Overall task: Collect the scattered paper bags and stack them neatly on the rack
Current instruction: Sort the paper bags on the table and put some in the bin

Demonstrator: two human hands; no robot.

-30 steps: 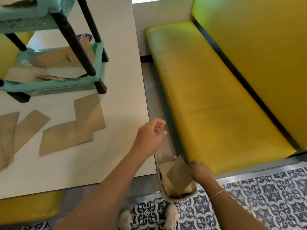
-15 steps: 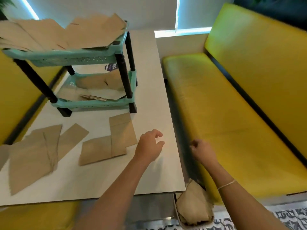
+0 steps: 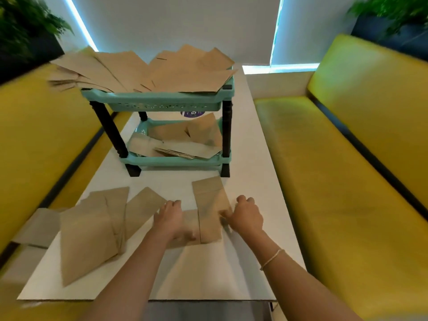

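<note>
Two brown paper bags overlap on the white table (image 3: 250, 158). One paper bag (image 3: 209, 205) points away from me and lies over a sideways paper bag (image 3: 191, 224). My left hand (image 3: 171, 218) covers the sideways bag's left end, fingers curled down onto it. My right hand (image 3: 246, 215) grips the right edge of the other bag, with its thumb on the paper. Several more bags (image 3: 92, 232) lie fanned at the near left. The teal rack (image 3: 159, 104) stands beyond, with bags (image 3: 150, 70) piled loosely on top and others (image 3: 185, 140) on its lower shelf.
Yellow bench seats (image 3: 335, 181) run along both sides of the table. A grey flat piece (image 3: 37, 225) hangs over the table's left edge. Potted plants (image 3: 23, 24) stand at the back corners. The near table edge is just below my forearms.
My view has swung up from the floor bin to the table. Both hands have moved forward onto the two overlapping bags; the right hand came over from the bench side.
</note>
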